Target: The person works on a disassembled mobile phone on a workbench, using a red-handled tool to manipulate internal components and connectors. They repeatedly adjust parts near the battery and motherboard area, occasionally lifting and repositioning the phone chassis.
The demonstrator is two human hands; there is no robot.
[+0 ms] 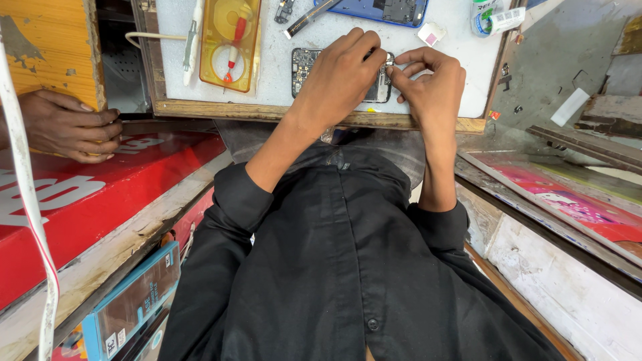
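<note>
Shirt: a black buttoned shirt [334, 267] fills the near foreground, its sleeves pushed up on both forearms.
Boxes: at 8 o'clock a blue cardboard box [134, 304] sits under a long red printed box [100, 194] on a worn ledge.
Other person: at 9 o'clock a hand of someone else [70, 126] rests curled on the red box, beside an orange-painted wooden panel [47, 47].
Work board: a white mat in a wooden frame [281, 110] lies at 12 o'clock.
Left hand: the left hand [338, 77] lies over the opened smartphone with bare dark circuit board [304, 67], fingers bent and narrow, tips pressing at the phone's right edge.
Right hand: the right hand [431, 83] sits just at 3 o'clock of the phone, thumb and forefinger pinched close at that same edge; whether they grip a small part cannot be told.
Phone: flat on the mat, mid-board, mostly hidden by the left hand.
Farther: a clear orange plastic tray with a red tool [231, 43] at 11 o'clock; a blue phone back shell [374, 10] at the far edge.
</note>
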